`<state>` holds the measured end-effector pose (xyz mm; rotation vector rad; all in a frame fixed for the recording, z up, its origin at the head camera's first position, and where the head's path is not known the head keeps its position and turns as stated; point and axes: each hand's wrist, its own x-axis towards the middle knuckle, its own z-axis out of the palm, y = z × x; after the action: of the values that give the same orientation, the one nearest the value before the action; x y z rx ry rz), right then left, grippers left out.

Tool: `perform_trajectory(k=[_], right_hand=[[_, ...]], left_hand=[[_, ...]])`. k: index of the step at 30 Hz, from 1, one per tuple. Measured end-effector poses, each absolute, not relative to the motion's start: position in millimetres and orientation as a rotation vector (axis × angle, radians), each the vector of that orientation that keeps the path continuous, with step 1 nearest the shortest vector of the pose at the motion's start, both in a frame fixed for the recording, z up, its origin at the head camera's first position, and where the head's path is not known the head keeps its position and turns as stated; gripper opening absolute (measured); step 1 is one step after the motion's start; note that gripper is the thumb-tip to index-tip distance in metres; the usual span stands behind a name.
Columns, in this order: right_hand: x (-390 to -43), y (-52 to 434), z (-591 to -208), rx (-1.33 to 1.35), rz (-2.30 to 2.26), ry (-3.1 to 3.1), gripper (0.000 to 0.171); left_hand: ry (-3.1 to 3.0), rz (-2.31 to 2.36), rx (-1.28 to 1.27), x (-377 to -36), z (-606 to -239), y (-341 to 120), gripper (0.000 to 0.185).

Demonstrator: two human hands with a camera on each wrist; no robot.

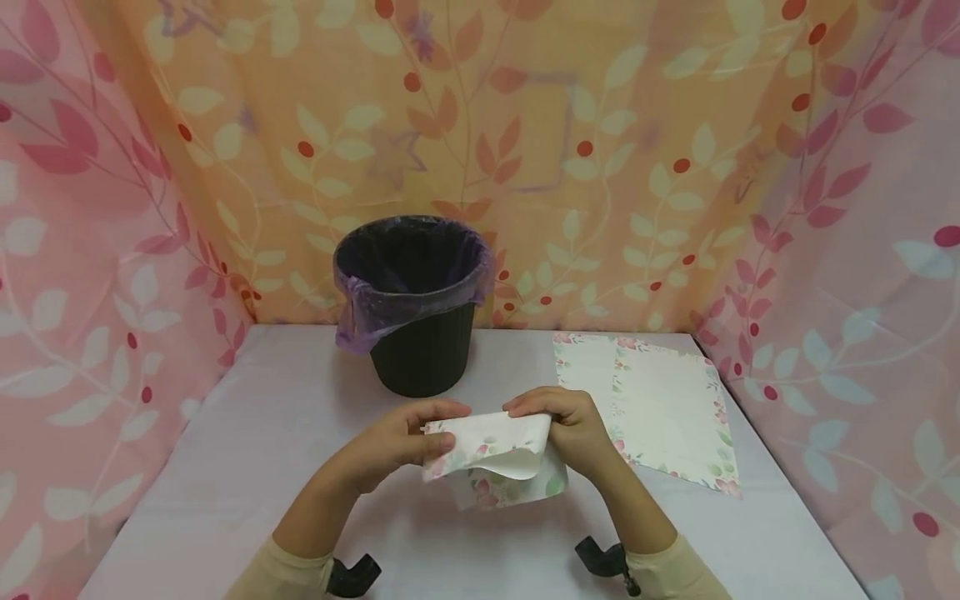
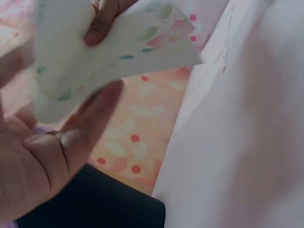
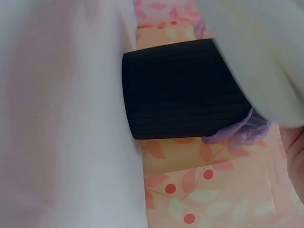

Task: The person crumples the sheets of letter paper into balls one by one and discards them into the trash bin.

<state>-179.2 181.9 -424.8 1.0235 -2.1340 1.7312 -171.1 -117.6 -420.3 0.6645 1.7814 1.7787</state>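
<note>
Both hands hold one folded sheet of floral-bordered paper [image 1: 495,458] above the table's near middle. My left hand [image 1: 401,442] pinches its left edge, thumb on top. My right hand [image 1: 570,429] grips its right edge with curled fingers. The sheet bends over on itself and droops between the hands. In the left wrist view the paper [image 2: 118,52] fills the top, with my left thumb [image 2: 90,123] under it and a finger of the other hand [image 2: 102,21] on it. The right wrist view shows only a blurred white edge of the paper [image 3: 266,52].
A black bin [image 1: 422,333] lined with a purple bag [image 1: 360,321] stands at the table's back centre; the bin [image 3: 185,90] also shows in the right wrist view. Flat floral sheets [image 1: 652,408] lie at the right. The pale table [image 1: 225,467] is walled by patterned cloth [image 1: 525,150].
</note>
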Motion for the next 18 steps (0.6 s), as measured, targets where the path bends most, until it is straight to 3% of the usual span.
perform_trajectory(k=[5,8,12,18], right_hand=[[-176.6,173.9,-428.7,0.929,1.689,-2.182,0.036],[-173.4,169.0,-427.2,0.834,1.755,-2.249,0.028],[-168.7,168.2,-420.4,0.818,1.773,-2.418,0.031],[-162.5,171.4,-410.9,0.969,1.834,-2.542,0.039]], left_hand=[[1.923,1.750,0.537,-170.1,-426.2,-110.4,0.058],[2.158,1.746,0.456,-171.7,-428.8,-108.0,0.044],[2.483,1.743,0.271,-173.9,-428.7,-108.7,0.023],[2.625,1.809,0.106,-174.0,-424.3,-111.0,0.020]])
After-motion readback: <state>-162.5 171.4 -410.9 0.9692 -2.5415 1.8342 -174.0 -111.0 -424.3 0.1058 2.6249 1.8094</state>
